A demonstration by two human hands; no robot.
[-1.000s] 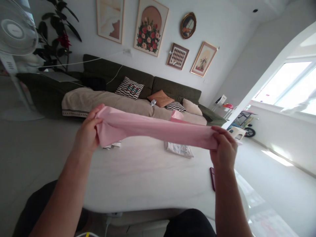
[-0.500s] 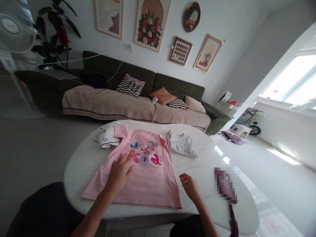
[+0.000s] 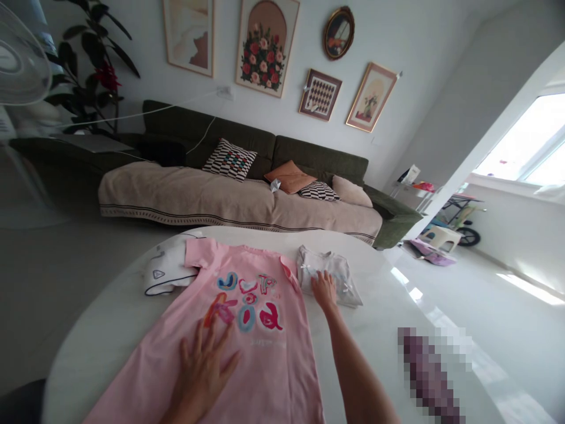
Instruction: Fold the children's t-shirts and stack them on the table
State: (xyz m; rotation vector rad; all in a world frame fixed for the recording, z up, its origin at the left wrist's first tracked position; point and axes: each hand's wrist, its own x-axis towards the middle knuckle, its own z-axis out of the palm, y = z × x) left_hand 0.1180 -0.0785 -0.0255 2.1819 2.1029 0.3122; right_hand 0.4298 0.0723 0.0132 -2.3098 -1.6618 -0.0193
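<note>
A pink T-shirt (image 3: 269, 371) with a colourful print lies spread on the white table (image 3: 371, 353). Its right sleeve, as I see it, is folded inward. My left hand (image 3: 203, 365) lies on the shirt below the print, fingers spread. Farther out, my right hand (image 3: 325, 290) reaches onto the folded light grey shirt (image 3: 342, 277), with its fingers stretched over the near left part. A white garment with dark trim (image 3: 165, 274) lies to the left, partly under the pink sleeve.
Behind the table stands a dark green sofa (image 3: 194, 129) with a beige cover and cushions. A fan (image 3: 20, 65) is at the far left. A blurred-out purple patch (image 3: 426, 374) shows at the table's right.
My right hand has moved forward from beside the pink T-shirt onto the grey shirt. My left hand now lies lower on the pink shirt in view. The camera has come closer to the table.
</note>
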